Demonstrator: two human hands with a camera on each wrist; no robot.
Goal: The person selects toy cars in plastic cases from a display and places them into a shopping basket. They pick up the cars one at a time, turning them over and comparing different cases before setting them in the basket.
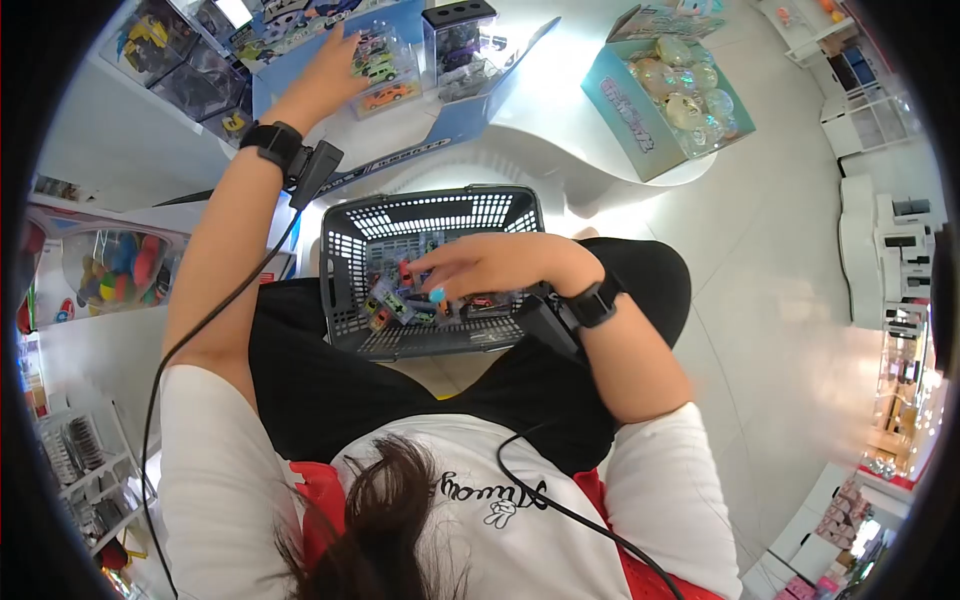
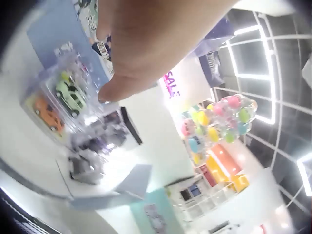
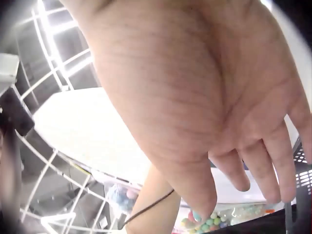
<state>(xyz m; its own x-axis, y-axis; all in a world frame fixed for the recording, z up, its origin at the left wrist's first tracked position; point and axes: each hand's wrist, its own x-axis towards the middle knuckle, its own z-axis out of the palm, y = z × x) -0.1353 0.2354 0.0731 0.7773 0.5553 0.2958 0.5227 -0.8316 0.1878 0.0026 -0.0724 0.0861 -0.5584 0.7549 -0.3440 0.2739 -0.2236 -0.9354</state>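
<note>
A black plastic basket [image 1: 430, 200] sits on the person's lap and holds several small packed toy cars [image 1: 395, 300]. My right hand [image 1: 470, 268] hovers inside it, fingers straight and pointing down at the cars; the right wrist view shows its open palm [image 3: 195, 97] holding nothing. My left hand [image 1: 335, 70] reaches up to a blue display tray [image 1: 450, 120] on the white shelf. Its straight fingers rest on a clear box of toy cars [image 1: 385, 72]. In the left wrist view the thumb [image 2: 117, 87] lies beside that clear box [image 2: 63, 97], which holds a green and an orange car.
A black-lidded clear box [image 1: 460, 40] stands in the same tray. A teal carton of translucent balls [image 1: 680, 90] sits on the curved white shelf [image 1: 590, 150] at right. Toy shelves [image 1: 110, 265] stand at left, white fixtures [image 1: 885, 260] at far right. A balloon cluster [image 2: 217, 124] hangs behind.
</note>
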